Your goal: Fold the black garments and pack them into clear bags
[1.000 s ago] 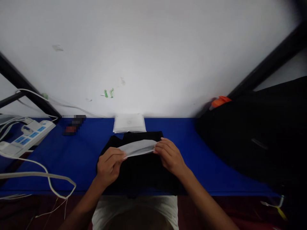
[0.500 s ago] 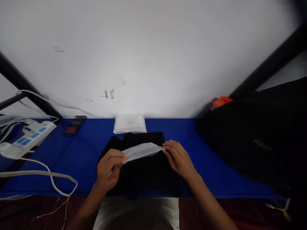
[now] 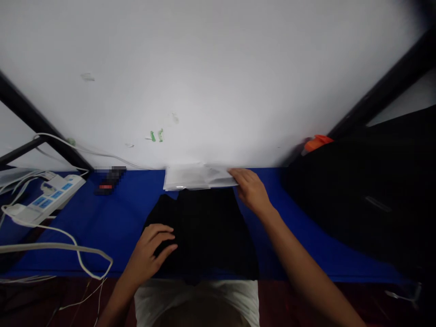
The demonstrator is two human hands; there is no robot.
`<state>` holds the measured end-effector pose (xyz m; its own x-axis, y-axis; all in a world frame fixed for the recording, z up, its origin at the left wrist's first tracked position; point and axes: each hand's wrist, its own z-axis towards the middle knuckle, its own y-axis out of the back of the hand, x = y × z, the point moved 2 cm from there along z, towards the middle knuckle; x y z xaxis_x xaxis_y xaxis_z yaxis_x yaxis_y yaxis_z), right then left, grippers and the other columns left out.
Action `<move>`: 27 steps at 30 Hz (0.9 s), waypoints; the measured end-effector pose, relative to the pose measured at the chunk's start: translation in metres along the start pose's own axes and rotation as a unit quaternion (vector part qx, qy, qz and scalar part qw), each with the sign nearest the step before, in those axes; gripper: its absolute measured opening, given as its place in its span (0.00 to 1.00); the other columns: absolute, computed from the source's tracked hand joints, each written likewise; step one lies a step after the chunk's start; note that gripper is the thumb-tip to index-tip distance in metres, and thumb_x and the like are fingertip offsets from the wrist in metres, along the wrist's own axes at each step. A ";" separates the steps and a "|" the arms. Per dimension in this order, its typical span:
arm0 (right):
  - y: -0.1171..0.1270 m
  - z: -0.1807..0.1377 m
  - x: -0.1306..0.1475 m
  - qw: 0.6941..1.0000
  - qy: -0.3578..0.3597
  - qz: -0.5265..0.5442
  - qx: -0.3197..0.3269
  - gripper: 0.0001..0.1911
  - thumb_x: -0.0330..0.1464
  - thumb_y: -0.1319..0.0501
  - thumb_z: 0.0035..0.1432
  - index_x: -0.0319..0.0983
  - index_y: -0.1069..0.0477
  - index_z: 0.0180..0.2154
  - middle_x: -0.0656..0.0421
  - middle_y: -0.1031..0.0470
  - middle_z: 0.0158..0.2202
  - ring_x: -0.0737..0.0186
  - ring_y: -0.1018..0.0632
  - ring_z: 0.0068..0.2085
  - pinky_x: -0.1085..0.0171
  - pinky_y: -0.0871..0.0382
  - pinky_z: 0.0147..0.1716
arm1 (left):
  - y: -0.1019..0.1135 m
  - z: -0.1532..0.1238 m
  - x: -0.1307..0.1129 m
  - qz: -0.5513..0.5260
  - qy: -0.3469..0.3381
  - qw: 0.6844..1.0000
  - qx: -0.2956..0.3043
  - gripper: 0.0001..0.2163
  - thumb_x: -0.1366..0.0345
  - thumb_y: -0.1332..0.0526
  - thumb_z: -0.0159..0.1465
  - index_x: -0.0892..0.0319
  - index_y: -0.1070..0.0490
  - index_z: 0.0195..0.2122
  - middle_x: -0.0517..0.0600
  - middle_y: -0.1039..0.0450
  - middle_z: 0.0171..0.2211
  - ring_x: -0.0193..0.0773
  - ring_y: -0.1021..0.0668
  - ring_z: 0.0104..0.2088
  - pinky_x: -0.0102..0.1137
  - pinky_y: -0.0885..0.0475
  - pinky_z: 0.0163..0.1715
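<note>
A black folded cloth, perhaps a garment (image 3: 211, 231), lies on the table in front of me. My left hand (image 3: 153, 247) is over its left side, fingers slightly apart and holding nothing. Beyond the cloth, my right hand (image 3: 250, 188) pinches the right edge of a thin, translucent white plastic bag (image 3: 220, 175). The bag's left end overlaps or adjoins a flat stack of white plastic bags (image 3: 185, 175) against the wall; I cannot tell exactly where one ends.
A white power strip (image 3: 51, 197) and loose white cables (image 3: 78, 247) are at the left. Behind them lies a dark, pixelated object (image 3: 111, 181). A large black fabric mass (image 3: 357, 195) covers the right side, with an orange item (image 3: 318, 142) behind it. The tabletop (image 3: 112, 227) is blue.
My right hand has carried the plastic bag away from me, from above the black cloth to the stack by the wall. My left hand has let go of the bag and dropped lower.
</note>
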<state>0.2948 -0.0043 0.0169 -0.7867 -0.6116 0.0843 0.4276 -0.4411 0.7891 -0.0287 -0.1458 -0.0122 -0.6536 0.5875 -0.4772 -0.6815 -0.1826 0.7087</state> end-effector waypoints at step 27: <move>0.045 -0.130 0.086 0.936 -0.080 0.208 0.273 0.10 0.31 0.45 0.66 0.41 0.28 0.46 0.53 0.24 0.51 0.55 0.25 0.54 0.53 0.30 0.54 | 0.019 -0.017 0.028 0.010 -0.013 0.996 0.086 0.08 0.66 0.45 0.70 0.53 0.28 0.46 0.48 0.21 0.41 0.38 0.21 0.44 0.35 0.28 0.46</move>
<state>0.3037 -0.1618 -0.0195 -0.6782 -0.5311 0.5080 0.4543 0.2403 0.8578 -0.0660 -0.1465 -0.0209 -0.6561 0.6053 -0.4507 -0.6005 -0.0572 0.7975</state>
